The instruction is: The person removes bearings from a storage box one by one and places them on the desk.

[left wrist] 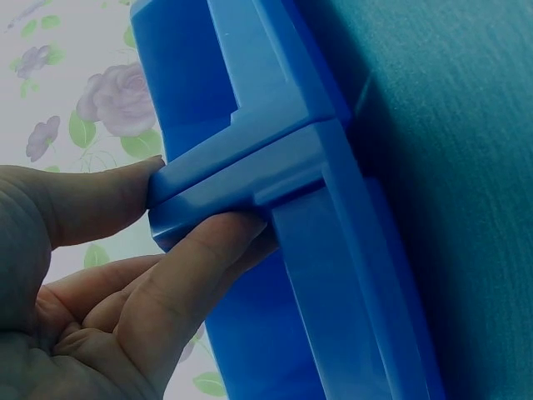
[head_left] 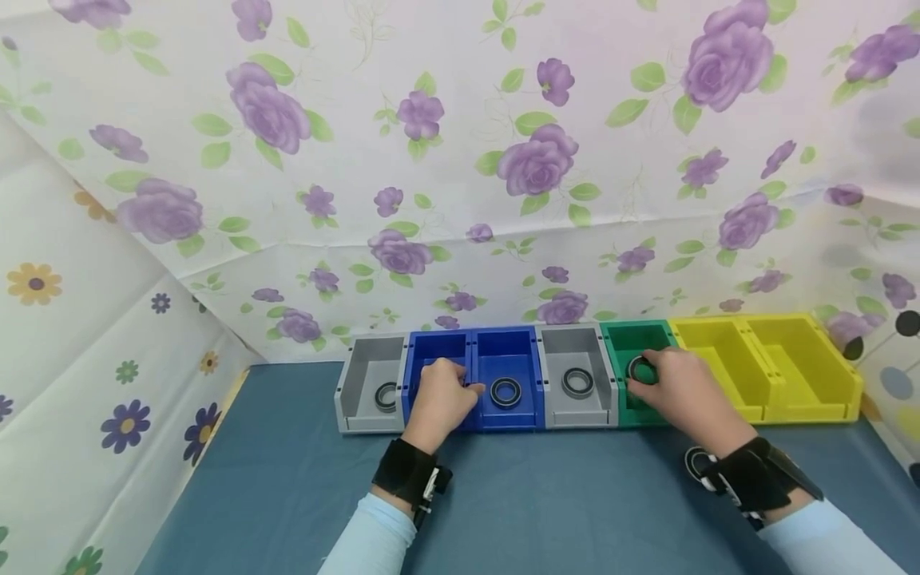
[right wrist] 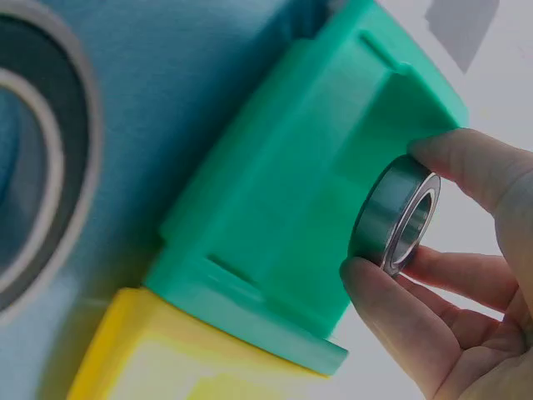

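Observation:
My right hand (head_left: 693, 395) pinches a ball bearing (right wrist: 385, 210) between thumb and fingers, over the green bin (head_left: 636, 337). In the right wrist view the bearing is tilted, its bore partly visible. My left hand (head_left: 440, 403) grips the adjoining side walls of the left blue bin (left wrist: 308, 287) and the right blue bin (left wrist: 266, 62), thumb on one side and fingers on the other. Bearings lie in the right blue bin, the left grey bin (head_left: 359, 375) and the other grey bin (head_left: 553, 359). The left blue bin's floor is partly hidden by my hand.
Another bearing (right wrist: 73, 125) lies on the blue-green tablecloth (head_left: 546, 503) beside my right wrist. Two yellow bins (head_left: 812, 359) end the row on the right. A flowered sheet (head_left: 460, 184) hangs right behind the bins; another (head_left: 86, 343) borders the left.

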Tool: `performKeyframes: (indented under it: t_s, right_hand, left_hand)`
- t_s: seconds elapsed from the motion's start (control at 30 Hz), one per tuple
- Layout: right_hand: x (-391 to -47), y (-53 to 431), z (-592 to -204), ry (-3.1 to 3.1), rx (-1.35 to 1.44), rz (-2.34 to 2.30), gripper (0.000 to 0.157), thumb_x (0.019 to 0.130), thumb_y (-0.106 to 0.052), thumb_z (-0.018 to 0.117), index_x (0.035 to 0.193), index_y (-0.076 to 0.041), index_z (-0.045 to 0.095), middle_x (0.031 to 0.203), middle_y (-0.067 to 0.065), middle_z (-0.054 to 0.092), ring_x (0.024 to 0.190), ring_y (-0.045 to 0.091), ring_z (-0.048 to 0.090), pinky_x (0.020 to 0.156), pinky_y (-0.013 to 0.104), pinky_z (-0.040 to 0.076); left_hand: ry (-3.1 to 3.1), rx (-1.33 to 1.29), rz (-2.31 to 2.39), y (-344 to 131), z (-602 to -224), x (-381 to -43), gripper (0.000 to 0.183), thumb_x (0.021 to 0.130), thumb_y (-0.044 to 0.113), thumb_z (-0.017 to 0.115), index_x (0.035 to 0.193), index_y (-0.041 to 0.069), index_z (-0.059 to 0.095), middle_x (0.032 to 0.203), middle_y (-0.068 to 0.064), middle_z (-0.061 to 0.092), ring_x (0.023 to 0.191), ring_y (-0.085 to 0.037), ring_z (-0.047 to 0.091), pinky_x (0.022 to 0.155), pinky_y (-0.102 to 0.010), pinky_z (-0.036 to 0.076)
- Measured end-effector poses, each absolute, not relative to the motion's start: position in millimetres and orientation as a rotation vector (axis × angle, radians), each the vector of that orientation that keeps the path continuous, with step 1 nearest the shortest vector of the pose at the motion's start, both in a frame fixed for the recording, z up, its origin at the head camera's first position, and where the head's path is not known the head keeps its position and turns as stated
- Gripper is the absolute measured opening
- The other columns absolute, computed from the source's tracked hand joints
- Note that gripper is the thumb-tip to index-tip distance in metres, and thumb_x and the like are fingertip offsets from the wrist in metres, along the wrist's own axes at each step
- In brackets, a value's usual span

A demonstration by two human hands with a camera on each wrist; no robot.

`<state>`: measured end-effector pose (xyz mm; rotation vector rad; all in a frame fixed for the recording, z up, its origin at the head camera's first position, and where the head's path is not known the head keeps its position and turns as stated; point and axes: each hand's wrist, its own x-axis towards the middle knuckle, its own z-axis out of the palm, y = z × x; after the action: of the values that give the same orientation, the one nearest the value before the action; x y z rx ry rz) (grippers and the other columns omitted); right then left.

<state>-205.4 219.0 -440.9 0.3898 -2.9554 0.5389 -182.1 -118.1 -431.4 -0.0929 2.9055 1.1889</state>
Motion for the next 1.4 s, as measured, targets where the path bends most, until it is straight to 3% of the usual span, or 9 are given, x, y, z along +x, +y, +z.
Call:
performKeyframes:
  t_s: [0.07, 0.27, 0.37, 0.47, 0.57, 0.7, 0.87, 1.03, 1.4]
  right_hand:
    - [-202.7, 219.3, -437.3, -2.943, 0.387, 0.563, 0.055, 0.079, -0.032, 0.072, 0.114, 0.009, 0.061, 0.060, 0.003, 0.050, 0.045, 0.011, 0.040, 0.039, 0.024, 0.032]
    - [-193.1, 220.7, -422.6, -2.917, 0.394, 0.645, 0.056, 0.079, -0.035, 0.073, 0.116, 0.005, 0.061, 0.049, -0.001, 0.050, 0.037, 0.010, 0.040, 0.035, 0.025, 0.032]
    - [-189.3, 221.2, -414.1, -2.938, 0.394, 0.688, 0.054, 0.079, -0.034, 0.073, 0.116, 0.004, 0.061, 0.052, -0.001, 0.054, 0.038, 0.009, 0.044, 0.036, 0.025, 0.035]
    - [-185.7, 220.9, -407.3, -2.949, 0.399, 0.689, 0.053, 0.079, -0.033, 0.073, 0.115, 0.003, 0.062, 0.057, -0.001, 0.058, 0.042, 0.008, 0.048, 0.039, 0.025, 0.038]
    - [-181.3, 219.0, -404.0, -2.949, 0.413, 0.672, 0.050, 0.077, -0.033, 0.074, 0.112, 0.002, 0.064, 0.060, 0.001, 0.060, 0.043, 0.008, 0.047, 0.039, 0.025, 0.038]
    - [-172.9, 215.5, -406.7, -2.964, 0.445, 0.626, 0.038, 0.076, -0.032, 0.075, 0.101, -0.004, 0.069, 0.068, 0.003, 0.064, 0.045, 0.006, 0.049, 0.041, 0.022, 0.040]
    - [-161.1, 213.3, -414.4, -3.032, 0.464, 0.568, 0.040, 0.071, -0.033, 0.077, 0.098, -0.004, 0.070, 0.071, 0.002, 0.065, 0.053, 0.005, 0.052, 0.045, 0.021, 0.043]
    - [-152.1, 212.3, -424.5, -3.105, 0.486, 0.560, 0.048, 0.068, -0.033, 0.079, 0.103, -0.002, 0.070, 0.080, 0.003, 0.069, 0.061, 0.007, 0.053, 0.051, 0.023, 0.042]
    - [-139.0, 209.0, -448.0, -3.177, 0.545, 0.548, 0.026, 0.065, -0.029, 0.080, 0.079, -0.013, 0.067, 0.054, -0.008, 0.041, 0.051, 0.005, 0.036, 0.045, 0.021, 0.027]
  left_hand:
    - [2.900, -0.097, 1.184, -118.3, -432.7, -181.8, 0.038, 0.082, 0.020, 0.071, 0.055, 0.010, 0.047, 0.055, 0.005, 0.026, 0.040, -0.009, 0.024, 0.039, -0.023, 0.020]
    - [2.903, -0.087, 1.194, -118.8, -433.2, -182.4, 0.021, 0.082, 0.019, 0.072, 0.075, 0.000, 0.068, 0.053, 0.003, 0.040, 0.039, -0.009, 0.030, 0.039, -0.022, 0.022]
    - [2.894, -0.083, 1.176, -119.3, -432.2, -183.7, 0.022, 0.083, 0.020, 0.070, 0.072, 0.002, 0.067, 0.054, 0.003, 0.029, 0.040, -0.010, 0.029, 0.039, -0.023, 0.022]
    - [2.906, -0.097, 1.184, -119.6, -430.4, -184.8, 0.023, 0.082, 0.020, 0.071, 0.092, 0.001, 0.073, 0.067, -0.008, 0.063, 0.043, -0.008, 0.040, 0.040, -0.022, 0.027]
    - [2.913, -0.118, 1.176, -120.0, -429.6, -185.8, 0.025, 0.082, 0.021, 0.072, 0.094, -0.001, 0.072, 0.080, -0.012, 0.066, 0.044, -0.009, 0.042, 0.041, -0.023, 0.027]
    - [2.888, -0.136, 1.179, -119.9, -430.9, -186.0, 0.023, 0.082, 0.020, 0.071, 0.091, -0.001, 0.072, 0.072, -0.010, 0.060, 0.043, -0.011, 0.040, 0.040, -0.024, 0.025]
    - [2.881, -0.145, 1.168, -118.4, -432.9, -184.9, 0.036, 0.082, 0.021, 0.072, 0.111, 0.000, 0.068, 0.118, -0.019, 0.063, 0.063, -0.012, 0.061, 0.047, -0.024, 0.039]
    - [2.891, -0.138, 1.137, -118.2, -432.5, -184.2, 0.039, 0.082, 0.022, 0.072, 0.113, -0.001, 0.067, 0.122, -0.019, 0.060, 0.077, -0.014, 0.065, 0.055, -0.024, 0.044]
    - [2.907, -0.117, 1.140, -118.3, -432.2, -183.9, 0.039, 0.082, 0.021, 0.072, 0.113, -0.002, 0.066, 0.121, -0.020, 0.061, 0.074, -0.014, 0.065, 0.050, -0.023, 0.042]
